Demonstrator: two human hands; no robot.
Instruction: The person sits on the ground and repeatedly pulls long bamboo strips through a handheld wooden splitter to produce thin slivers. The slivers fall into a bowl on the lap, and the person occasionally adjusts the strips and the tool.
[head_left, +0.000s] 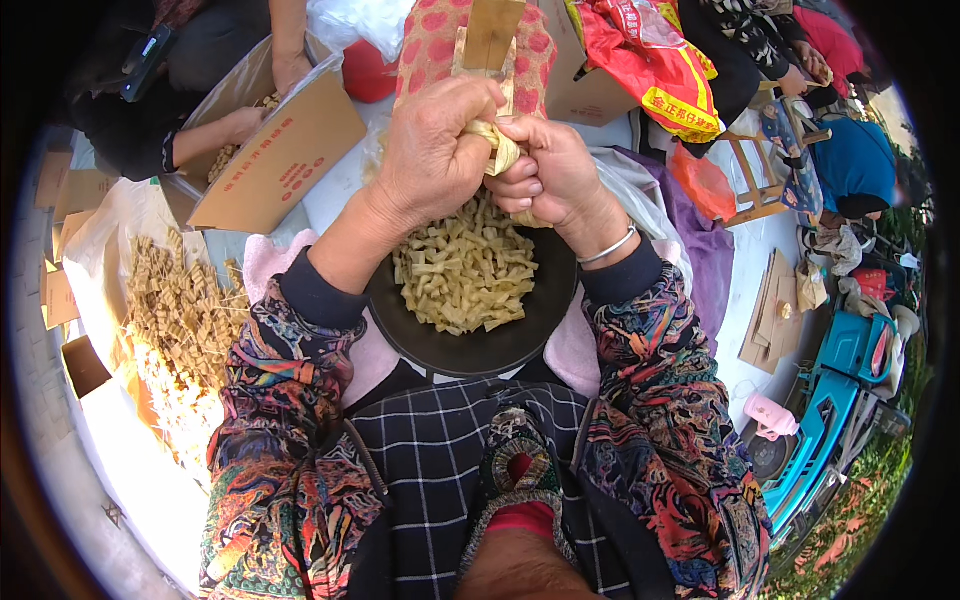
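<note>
My left hand (431, 154) and my right hand (555, 169) meet in front of me, fingers bent tightly around a pale yellow-green plant-fibre strip (504, 152). The strip looks twisted or folded between the two thumbs; its other parts are mostly hidden by my fingers. Below my hands, a dark round pan (450, 354) rests over my lap on a pink cloth (375, 356). Many short folded pieces (469, 274) of similar strip lie heaped in it. Just beyond my hands, a wooden block (491, 37) stands upright over a red-spotted cover (427, 49).
At left, a person's hand (244, 126) reaches into a cardboard box (281, 157). A pile of tan folded pieces (169, 277) lies on plastic nearby. A red and yellow bag (652, 60), wooden stool (754, 169), flattened cardboard (772, 315) and pink bottle (771, 415) are to the right.
</note>
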